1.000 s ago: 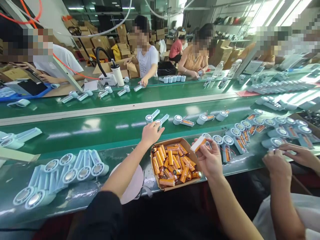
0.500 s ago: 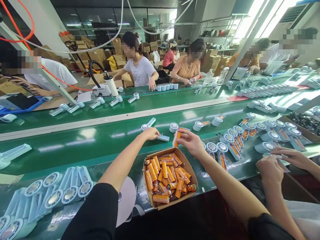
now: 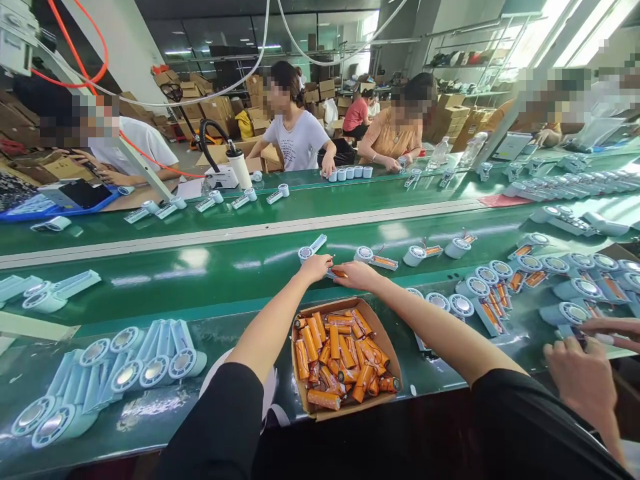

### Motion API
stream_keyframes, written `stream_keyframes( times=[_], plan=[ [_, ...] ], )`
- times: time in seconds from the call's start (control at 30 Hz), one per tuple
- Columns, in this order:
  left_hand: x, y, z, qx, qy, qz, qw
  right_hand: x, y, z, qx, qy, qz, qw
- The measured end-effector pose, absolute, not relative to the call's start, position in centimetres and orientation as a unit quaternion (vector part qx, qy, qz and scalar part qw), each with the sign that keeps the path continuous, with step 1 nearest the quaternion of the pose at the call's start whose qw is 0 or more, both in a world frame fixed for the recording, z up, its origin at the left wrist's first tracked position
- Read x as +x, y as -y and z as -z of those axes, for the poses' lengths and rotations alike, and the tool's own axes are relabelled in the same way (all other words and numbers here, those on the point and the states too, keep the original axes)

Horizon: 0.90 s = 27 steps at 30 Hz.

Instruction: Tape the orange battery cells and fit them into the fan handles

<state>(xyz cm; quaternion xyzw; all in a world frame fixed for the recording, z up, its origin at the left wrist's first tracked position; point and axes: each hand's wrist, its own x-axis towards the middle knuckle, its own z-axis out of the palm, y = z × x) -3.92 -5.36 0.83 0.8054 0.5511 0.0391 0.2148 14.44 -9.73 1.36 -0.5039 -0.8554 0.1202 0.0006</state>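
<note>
My left hand (image 3: 316, 268) is closed on a light-blue fan housing (image 3: 330, 271), mostly hidden by my fingers, over the green belt. Fingers of my right hand (image 3: 357, 275) pinch an orange battery (image 3: 341, 273) at the handle trough of that housing, close against my left fingertips. How far the battery sits in the trough is hidden. Just behind my left hand lies another housing (image 3: 307, 254) with its trough pointing away. Below my wrists stands a cardboard box (image 3: 389, 320) of orange wrapped batteries (image 3: 345, 350) with thin wires.
Housings with batteries (image 3: 384, 262) lie on the belt to the right, and several more cluster at far right near a co-worker's hands (image 3: 583, 367). Light-blue housings (image 3: 155, 371) are stacked at left. Other people sit across the green conveyor (image 3: 240, 263).
My right hand has moved left and brought the battery to the housing in my left hand. The view has shifted slightly left.
</note>
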Motion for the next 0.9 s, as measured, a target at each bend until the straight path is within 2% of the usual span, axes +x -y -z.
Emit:
stream_keyframes(
  times=[0.2,0.43,0.57,0.7,0.73,0.8,0.9],
  plan=[
    [-3.1,5.6,-0.7,0.797,-0.554,-0.068,0.231,13.5,9.4,-1.4,-0.517,0.849,-0.086,-0.072],
    [-2.8,8.5,-2.1,0.78,-0.553,-0.163,0.244,13.6,10.0,-2.2,-0.519,0.848,-0.062,-0.087],
    [-8.1,15.8,-2.4,0.767,-0.549,-0.229,0.241,14.4,10.0,-2.4,-0.502,0.86,-0.058,-0.071],
    [-18.5,26.7,0.0,0.748,-0.573,-0.282,0.182,15.2,10.1,-1.8,-0.512,0.856,-0.055,-0.053],
    [-21.1,29.2,0.8,0.758,-0.572,-0.275,0.149,15.2,10.2,-1.6,-0.518,0.852,-0.053,-0.05],
    [-25.1,33.5,2.1,0.789,-0.577,-0.173,0.122,15.1,10.3,-1.3,-0.529,0.846,-0.049,-0.05],
    [-27.6,37.0,2.2,0.788,-0.594,-0.007,0.162,14.7,10.1,-1.7,-0.538,0.839,-0.05,-0.06]
  ],
)
